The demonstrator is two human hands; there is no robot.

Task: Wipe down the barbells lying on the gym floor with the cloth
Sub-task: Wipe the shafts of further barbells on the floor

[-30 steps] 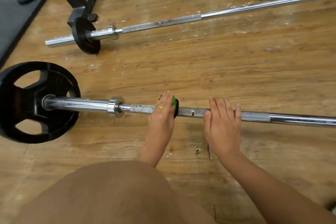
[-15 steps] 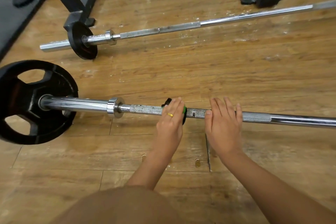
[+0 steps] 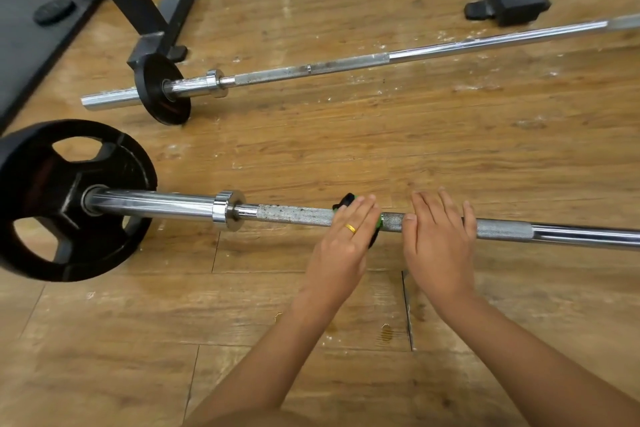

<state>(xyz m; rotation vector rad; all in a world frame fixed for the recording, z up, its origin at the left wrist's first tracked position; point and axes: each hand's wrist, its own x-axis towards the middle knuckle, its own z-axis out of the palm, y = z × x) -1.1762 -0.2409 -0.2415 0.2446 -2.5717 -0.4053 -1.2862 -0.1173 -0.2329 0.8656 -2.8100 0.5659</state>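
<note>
The near chrome steel barbell with a grey knurled grip [image 3: 294, 215] lies on the worn wooden plank floor [image 3: 346, 149]. It runs from 9 o'clock to 3 o'clock across the view, and its left sleeve carries a big black iron weight plate [image 3: 69, 198].

The left hand [image 3: 344, 239] lies over the knurling with its fingers straight and close together, pressing a small black and green cloth [image 3: 346, 200] onto the bar. The cloth peeks out at 12 o'clock and 3 o'clock of the fingers. The thumb is hidden, so I cannot tell whether it hooks underneath.

Just beside it at 3 o'clock, the right hand [image 3: 438, 239] rests flat across the same bar, fingers straight and holding nothing, probably to steady it.

A 2nd chrome barbell with a small black plate [image 3: 311, 68] lies well apart at 12 o'clock, near the foot of a black steel rack [image 3: 152, 21]. It is flecked with white and looks unwiped.

Both bars are likely heavy and rigid, and the near one should roll on its plate more easily than it lifts. It seems best left on the floor and turned under a flat palm to bring the underside up. The knurling will probably drag at the soft, light cloth and trap dirt, so firm pressure is needed there. The smooth chrome is slippery, so the knurled stretch is the place to take hold
</note>
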